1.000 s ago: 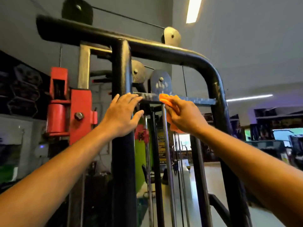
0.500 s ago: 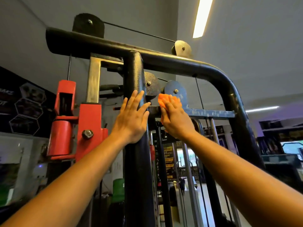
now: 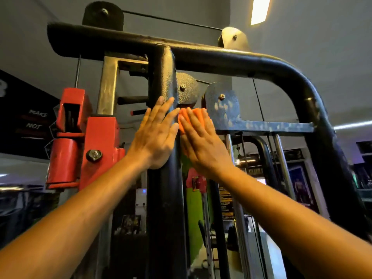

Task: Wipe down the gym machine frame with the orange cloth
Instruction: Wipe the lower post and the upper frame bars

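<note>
The gym machine frame (image 3: 165, 208) is black tubing: a thick upright post in the middle and a curved top bar above it. My left hand (image 3: 156, 135) lies flat on the post, fingers straight and pointing up. Just to its right, my right hand (image 3: 203, 143) presses the orange cloth (image 3: 184, 120) against the post's right side, where a worn blue crossbar (image 3: 267, 126) meets it. Its fingers are straight over the cloth. Only the cloth's upper part shows between and above the fingers.
Red brackets with a bolt (image 3: 88, 146) stand left of the post. Round pulley plates (image 3: 221, 101) sit just above my hands. Chrome guide rods (image 3: 281, 164) and a green panel (image 3: 194, 214) lie behind the frame. A ceiling light (image 3: 259, 10) glows at the top.
My right hand has slid the cloth left along the crossbar to the post, ending beside my left hand. The camera has tilted upward and my left hand has stayed on the post.
</note>
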